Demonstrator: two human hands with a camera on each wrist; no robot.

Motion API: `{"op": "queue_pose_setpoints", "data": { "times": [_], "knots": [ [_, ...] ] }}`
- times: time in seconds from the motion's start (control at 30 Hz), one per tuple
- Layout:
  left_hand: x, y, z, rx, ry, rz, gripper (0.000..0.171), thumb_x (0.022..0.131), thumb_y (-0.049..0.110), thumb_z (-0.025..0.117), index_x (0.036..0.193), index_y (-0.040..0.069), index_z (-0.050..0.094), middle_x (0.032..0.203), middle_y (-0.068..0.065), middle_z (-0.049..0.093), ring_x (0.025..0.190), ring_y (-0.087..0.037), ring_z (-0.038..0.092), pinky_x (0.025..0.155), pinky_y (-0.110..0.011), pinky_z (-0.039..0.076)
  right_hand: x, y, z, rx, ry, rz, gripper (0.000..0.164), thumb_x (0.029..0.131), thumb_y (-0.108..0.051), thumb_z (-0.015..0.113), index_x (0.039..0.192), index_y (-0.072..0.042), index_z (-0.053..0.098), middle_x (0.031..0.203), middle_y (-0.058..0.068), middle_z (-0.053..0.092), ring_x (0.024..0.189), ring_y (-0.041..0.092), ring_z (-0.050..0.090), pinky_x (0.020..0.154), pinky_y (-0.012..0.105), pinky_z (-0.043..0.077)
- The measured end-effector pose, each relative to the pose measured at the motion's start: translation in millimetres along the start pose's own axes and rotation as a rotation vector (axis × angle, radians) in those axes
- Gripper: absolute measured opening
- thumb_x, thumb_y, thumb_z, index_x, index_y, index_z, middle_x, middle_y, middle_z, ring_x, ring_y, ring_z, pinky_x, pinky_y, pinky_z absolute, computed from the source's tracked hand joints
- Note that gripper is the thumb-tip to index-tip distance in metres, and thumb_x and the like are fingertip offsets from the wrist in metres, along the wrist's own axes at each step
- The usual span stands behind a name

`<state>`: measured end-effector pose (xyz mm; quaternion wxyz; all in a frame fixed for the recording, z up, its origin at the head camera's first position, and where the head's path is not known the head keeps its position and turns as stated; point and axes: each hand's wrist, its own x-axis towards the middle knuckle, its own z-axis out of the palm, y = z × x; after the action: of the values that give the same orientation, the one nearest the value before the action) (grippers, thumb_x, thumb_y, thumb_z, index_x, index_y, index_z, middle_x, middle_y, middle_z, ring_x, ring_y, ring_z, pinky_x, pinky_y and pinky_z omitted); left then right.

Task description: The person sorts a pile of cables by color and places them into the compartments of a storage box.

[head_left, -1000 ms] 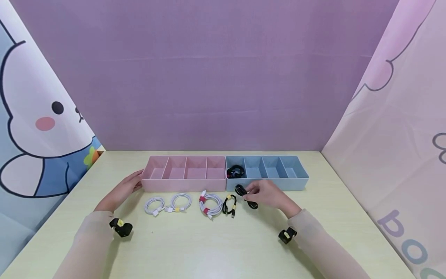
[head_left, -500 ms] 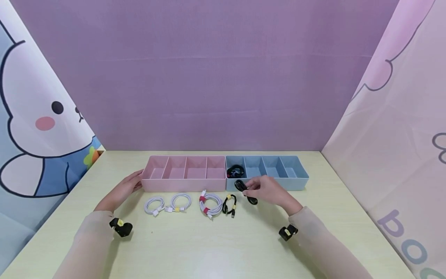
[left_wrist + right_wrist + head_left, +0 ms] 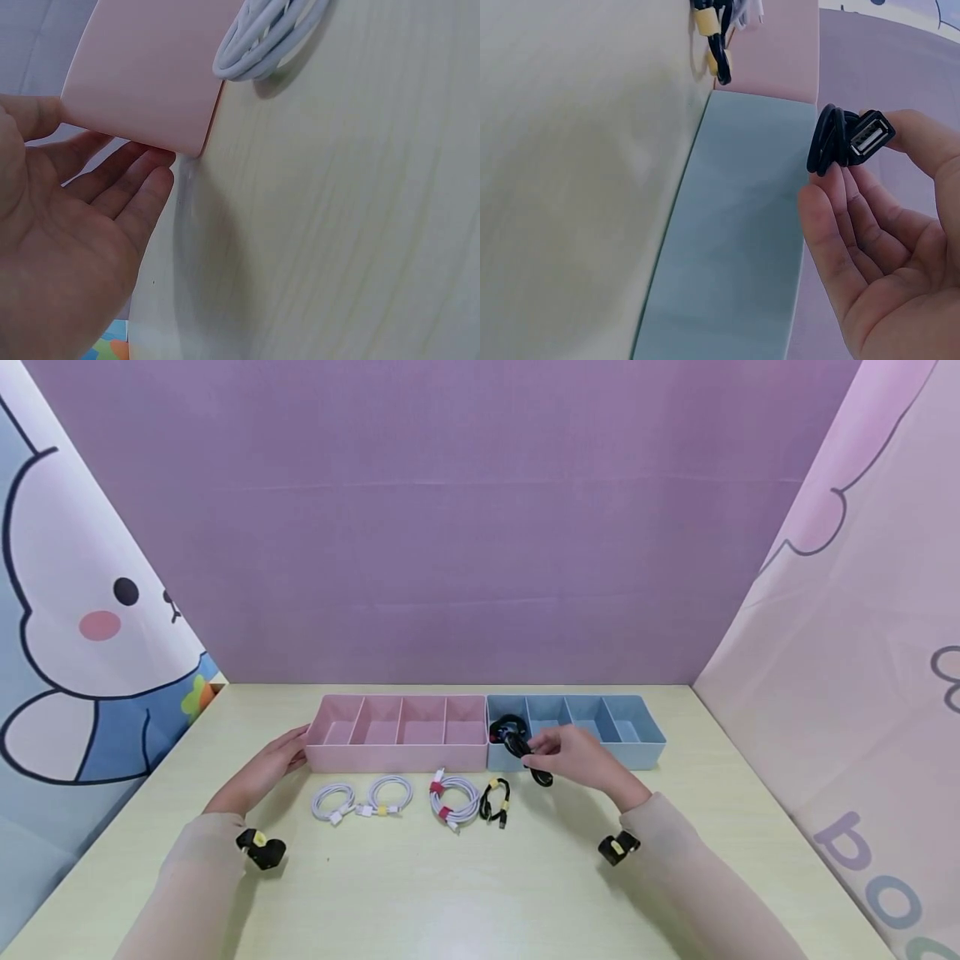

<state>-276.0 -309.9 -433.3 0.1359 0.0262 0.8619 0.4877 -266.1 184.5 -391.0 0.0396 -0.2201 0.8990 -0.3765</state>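
My right hand [image 3: 581, 756] pinches a coiled black USB cable [image 3: 532, 762] at the front wall of the blue divided box [image 3: 577, 756], over its leftmost end. The cable's USB-A socket end [image 3: 870, 137] faces the right wrist camera. Another coiled black cable [image 3: 504, 728] lies in the blue box's leftmost compartment, partly overlapped by the held one. My left hand [image 3: 270, 768] rests against the left end of the pink divided box [image 3: 397, 759]. In the left wrist view its fingers [image 3: 146, 199] lie fairly straight along the end wall of that box.
In front of the boxes lie two white cable coils [image 3: 332, 802], a thicker white coil with red ties [image 3: 467, 799] and a small black cable with yellow ties [image 3: 484, 810]. The boxes stand end to end on the pale table [image 3: 420, 893]. A purple curtain [image 3: 465, 527] hangs behind.
My right hand has lifted the black USB cable up and slightly away from me, from before the blue box to its front rim. The left hand has stayed still.
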Motion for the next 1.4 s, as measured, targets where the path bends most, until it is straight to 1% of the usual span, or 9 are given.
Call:
{"op": "queue_pose_setpoints", "data": {
  "times": [0.33, 0.57, 0.73, 1.07, 1.17, 1.4],
  "knots": [
    [-1.1, 1.5, 0.3, -0.006, -0.01, 0.019, 0.078, 0.107, 0.056, 0.026, 0.161, 0.003, 0.006, 0.164, -0.024, 0.012, 0.147, -0.045, 0.019, 0.119, -0.058, 0.021, 6.0, -5.8, -7.9, -0.015, 0.027, 0.026, 0.035, 0.09, -0.034, 0.076, 0.113, -0.007, 0.074, 0.089, -0.004, 0.071, 0.079, 0.012, 0.066, 0.068, 0.032, 0.057],
    [2.6, 0.6, 0.6, -0.001, -0.016, 0.0, 0.077, 0.107, 0.056, 0.025, 0.161, 0.005, 0.004, 0.164, -0.024, 0.01, 0.148, -0.045, 0.018, 0.119, -0.058, 0.021, 10.7, -7.1, -11.6, -0.025, 0.023, 0.033, 0.035, 0.091, -0.034, 0.076, 0.115, -0.008, 0.073, 0.091, -0.004, 0.071, 0.081, 0.012, 0.066, 0.07, 0.033, 0.057],
    [4.4, -1.5, 0.4, -0.004, -0.014, 0.007, 0.076, 0.107, 0.055, 0.025, 0.161, 0.005, 0.005, 0.164, -0.024, 0.011, 0.148, -0.045, 0.019, 0.119, -0.058, 0.021, 16.5, -5.8, -15.0, -0.028, 0.026, 0.034, 0.037, 0.091, -0.035, 0.075, 0.116, -0.007, 0.073, 0.092, -0.004, 0.072, 0.083, 0.012, 0.066, 0.072, 0.035, 0.057],
    [4.3, -1.6, 1.4, -0.002, -0.009, 0.002, 0.077, 0.107, 0.055, 0.026, 0.161, 0.004, 0.005, 0.164, -0.024, 0.01, 0.148, -0.044, 0.019, 0.119, -0.058, 0.021, 24.4, -5.4, -18.0, -0.032, 0.037, 0.077, 0.037, 0.091, -0.037, 0.075, 0.117, -0.011, 0.073, 0.093, -0.005, 0.071, 0.084, 0.013, 0.066, 0.073, 0.035, 0.056],
    [4.1, -1.7, 1.6, -0.001, -0.006, 0.007, 0.077, 0.107, 0.055, 0.026, 0.161, 0.004, 0.005, 0.164, -0.024, 0.011, 0.148, -0.044, 0.019, 0.119, -0.057, 0.022, 26.0, -6.1, -18.6, -0.039, 0.044, 0.075, 0.038, 0.091, -0.038, 0.074, 0.117, -0.011, 0.073, 0.096, -0.004, 0.071, 0.087, 0.014, 0.066, 0.075, 0.037, 0.057],
    [2.4, -2.0, 1.4, -0.006, -0.002, 0.021, 0.079, 0.107, 0.056, 0.027, 0.161, 0.003, 0.006, 0.164, -0.024, 0.011, 0.148, -0.044, 0.019, 0.119, -0.057, 0.022, 33.9, -6.0, -19.7, -0.014, 0.053, 0.11, 0.04, 0.091, -0.042, 0.073, 0.119, -0.014, 0.072, 0.101, -0.002, 0.072, 0.092, 0.016, 0.066, 0.078, 0.04, 0.058]
  ]
}}
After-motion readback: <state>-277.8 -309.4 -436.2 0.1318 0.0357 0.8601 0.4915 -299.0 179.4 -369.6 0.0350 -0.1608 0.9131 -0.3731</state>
